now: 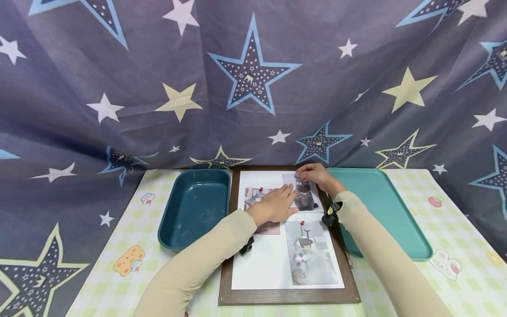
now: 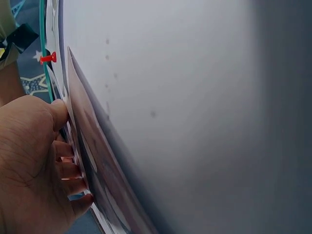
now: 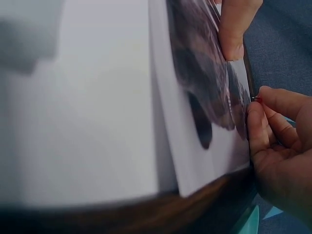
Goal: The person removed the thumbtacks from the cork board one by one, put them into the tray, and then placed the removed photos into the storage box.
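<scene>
A white board (image 1: 257, 268) in a brown frame carries several cat photos. My left hand (image 1: 277, 204) lies with its fingers extended over the dark cat photo (image 1: 306, 202), covering part of the left photo (image 1: 271, 229). At the top of the dark cat photo, my right hand (image 1: 317, 175) pinches a red push pin (image 3: 258, 99) between thumb and fingertip; its metal point shows at the photo's surface in the right wrist view. The grey-white cat photo (image 1: 313, 264) hangs lower right under a red pin (image 1: 303, 223). Another pin (image 1: 261, 189) marks the left photo's top.
A dark teal deep tray (image 1: 168, 220) stands left of the frame. To the right lies a lighter green tray (image 1: 380, 207), partly behind my right forearm. A checked cloth (image 1: 115, 281) covers the table, and a star-patterned curtain (image 1: 317, 53) hangs behind.
</scene>
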A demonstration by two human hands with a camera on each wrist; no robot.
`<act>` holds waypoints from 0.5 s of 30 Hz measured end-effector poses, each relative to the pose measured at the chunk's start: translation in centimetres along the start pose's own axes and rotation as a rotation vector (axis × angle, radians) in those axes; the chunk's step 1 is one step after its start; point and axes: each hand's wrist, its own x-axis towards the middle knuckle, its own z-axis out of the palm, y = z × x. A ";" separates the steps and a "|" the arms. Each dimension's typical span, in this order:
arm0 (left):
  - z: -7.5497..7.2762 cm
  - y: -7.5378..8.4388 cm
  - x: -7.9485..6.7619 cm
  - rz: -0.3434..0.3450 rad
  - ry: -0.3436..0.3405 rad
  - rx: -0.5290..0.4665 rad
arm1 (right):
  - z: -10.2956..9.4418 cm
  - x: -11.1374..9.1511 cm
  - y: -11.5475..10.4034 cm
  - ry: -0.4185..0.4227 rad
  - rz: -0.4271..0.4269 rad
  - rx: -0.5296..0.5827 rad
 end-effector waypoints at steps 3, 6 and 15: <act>0.1 0.1 0.1 0.001 0.000 0.004 | 0.0 0.0 0.2 0.000 0.003 -0.004; 0.2 0.1 0.0 0.002 -0.001 0.014 | 0.0 -0.1 0.2 0.001 -0.007 -0.007; 0.1 0.0 0.0 0.000 0.000 0.027 | 0.0 -0.2 0.0 -0.014 -0.043 -0.004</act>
